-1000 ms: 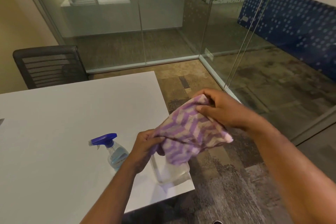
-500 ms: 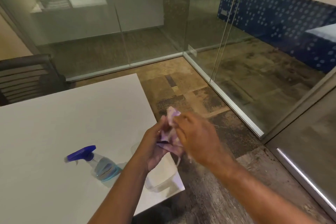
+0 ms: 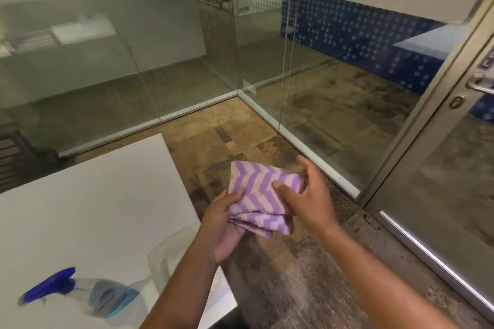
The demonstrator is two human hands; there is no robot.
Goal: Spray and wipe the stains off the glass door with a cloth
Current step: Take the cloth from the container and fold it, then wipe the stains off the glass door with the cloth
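Note:
A purple and white zigzag cloth (image 3: 258, 196), folded over, is held up in front of me above the floor. My left hand (image 3: 223, 224) grips its lower left edge from below. My right hand (image 3: 307, 196) presses on its right side, thumb on top and fingers spread. The spray bottle (image 3: 88, 292), clear with blue liquid and a blue trigger head, lies on the white table (image 3: 93, 208) at the lower left, apart from both hands. The glass door (image 3: 454, 181) with a metal frame and lever handle stands at the right.
Glass partition walls (image 3: 173, 61) enclose the room ahead and to the right. A dark chair (image 3: 13, 157) sits at the far left behind the table. Patterned carpet floor (image 3: 280, 275) lies between the table's corner and the door.
The cloth, bunched between my hands half a second ago, is now spread into a folded pad. The view has swung right, bringing the door frame and handle into sight.

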